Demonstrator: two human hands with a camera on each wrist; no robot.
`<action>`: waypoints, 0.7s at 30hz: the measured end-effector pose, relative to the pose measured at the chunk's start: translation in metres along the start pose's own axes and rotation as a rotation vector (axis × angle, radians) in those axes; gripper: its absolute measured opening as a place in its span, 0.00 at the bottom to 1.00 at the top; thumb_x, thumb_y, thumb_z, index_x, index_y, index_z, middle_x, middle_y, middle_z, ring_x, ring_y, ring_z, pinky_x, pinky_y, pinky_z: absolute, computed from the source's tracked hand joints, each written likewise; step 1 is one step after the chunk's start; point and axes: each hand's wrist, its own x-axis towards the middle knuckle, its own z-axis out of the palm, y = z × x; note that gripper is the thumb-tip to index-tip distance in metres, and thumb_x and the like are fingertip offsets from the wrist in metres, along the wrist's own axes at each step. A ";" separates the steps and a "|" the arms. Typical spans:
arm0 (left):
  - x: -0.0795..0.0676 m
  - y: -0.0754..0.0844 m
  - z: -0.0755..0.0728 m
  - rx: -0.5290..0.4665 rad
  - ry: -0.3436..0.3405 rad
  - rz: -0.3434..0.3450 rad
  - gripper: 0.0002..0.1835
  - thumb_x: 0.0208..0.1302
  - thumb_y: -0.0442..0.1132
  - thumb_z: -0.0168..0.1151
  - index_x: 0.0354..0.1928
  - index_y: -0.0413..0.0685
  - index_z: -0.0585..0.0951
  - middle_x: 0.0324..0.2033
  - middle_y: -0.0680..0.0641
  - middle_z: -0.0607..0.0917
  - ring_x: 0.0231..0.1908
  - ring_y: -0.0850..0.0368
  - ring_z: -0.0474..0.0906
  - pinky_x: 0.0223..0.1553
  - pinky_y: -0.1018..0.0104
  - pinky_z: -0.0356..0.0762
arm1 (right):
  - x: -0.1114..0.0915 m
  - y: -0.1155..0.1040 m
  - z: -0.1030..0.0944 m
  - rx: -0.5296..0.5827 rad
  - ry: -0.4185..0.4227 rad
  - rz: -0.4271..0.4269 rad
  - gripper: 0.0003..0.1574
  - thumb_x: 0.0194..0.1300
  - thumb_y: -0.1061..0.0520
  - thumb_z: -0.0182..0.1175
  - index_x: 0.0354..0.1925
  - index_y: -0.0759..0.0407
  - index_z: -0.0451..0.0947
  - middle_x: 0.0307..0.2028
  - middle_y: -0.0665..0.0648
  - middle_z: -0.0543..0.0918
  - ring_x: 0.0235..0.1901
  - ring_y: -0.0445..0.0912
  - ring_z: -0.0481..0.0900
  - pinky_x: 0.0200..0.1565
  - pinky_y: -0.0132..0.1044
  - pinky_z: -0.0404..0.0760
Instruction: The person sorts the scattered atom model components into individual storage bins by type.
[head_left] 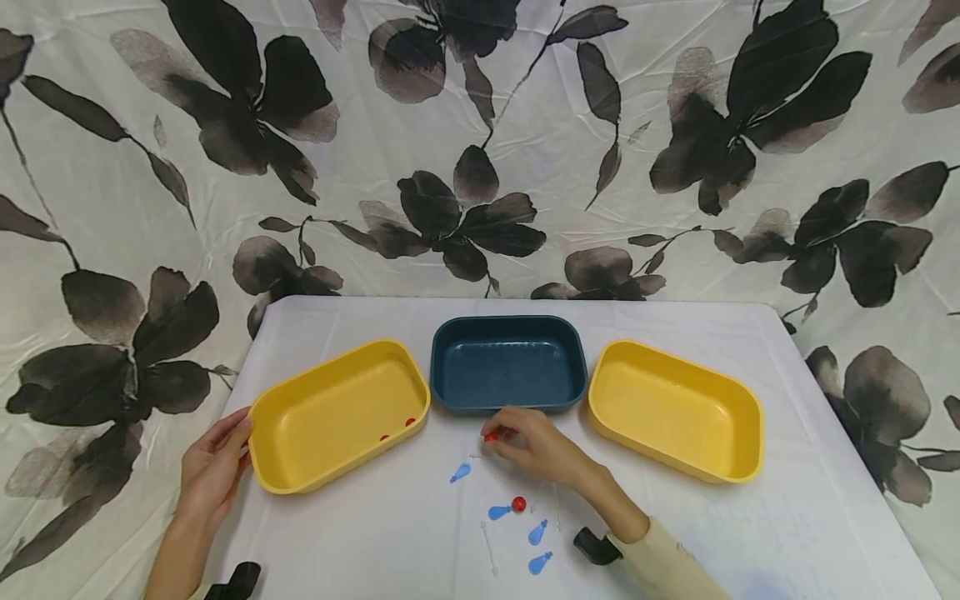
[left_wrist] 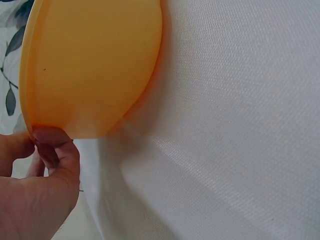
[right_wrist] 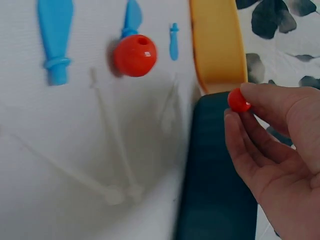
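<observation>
My left hand [head_left: 213,471] pinches the left rim of the left yellow tray [head_left: 300,487], thumb and fingers on its edge, as the left wrist view also shows. Two red beads [head_left: 410,422] lie inside that tray along its near wall. Between thumb and fingertips, my right hand [head_left: 536,442] holds another red bead [right_wrist: 239,100] just in front of the dark blue tray [head_left: 510,407]. Another red bead [head_left: 518,504], with a hole in it, lies on the table beside several light blue plastic pieces [head_left: 537,532], bulb-shaped with a narrow neck.
A second yellow tray [head_left: 675,457] stands on the right, angled beside the blue one. Thin clear sticks [head_left: 489,548] with small round ends lie among the blue pieces. The white table [head_left: 360,550] meets a floral cloth [head_left: 450,242] at the back.
</observation>
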 end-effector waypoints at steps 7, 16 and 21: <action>0.000 -0.001 -0.002 -0.011 -0.013 0.018 0.23 0.70 0.49 0.67 0.63 0.54 0.78 0.41 0.65 0.83 0.39 0.71 0.82 0.39 0.79 0.81 | 0.012 -0.009 -0.003 0.038 0.003 -0.024 0.11 0.68 0.65 0.67 0.48 0.64 0.83 0.41 0.54 0.85 0.40 0.41 0.80 0.47 0.35 0.85; -0.002 0.000 -0.001 0.015 -0.007 0.015 0.25 0.70 0.50 0.66 0.66 0.53 0.76 0.44 0.64 0.81 0.40 0.73 0.81 0.41 0.80 0.81 | 0.029 -0.012 0.000 0.033 0.046 -0.075 0.10 0.69 0.63 0.67 0.48 0.58 0.84 0.41 0.50 0.85 0.40 0.41 0.79 0.45 0.39 0.85; -0.002 0.000 -0.002 0.016 -0.018 0.031 0.23 0.71 0.49 0.65 0.64 0.53 0.77 0.43 0.65 0.82 0.40 0.73 0.82 0.41 0.80 0.81 | 0.040 -0.016 0.002 0.057 0.063 -0.069 0.11 0.68 0.63 0.68 0.48 0.58 0.84 0.42 0.51 0.85 0.41 0.41 0.79 0.47 0.37 0.85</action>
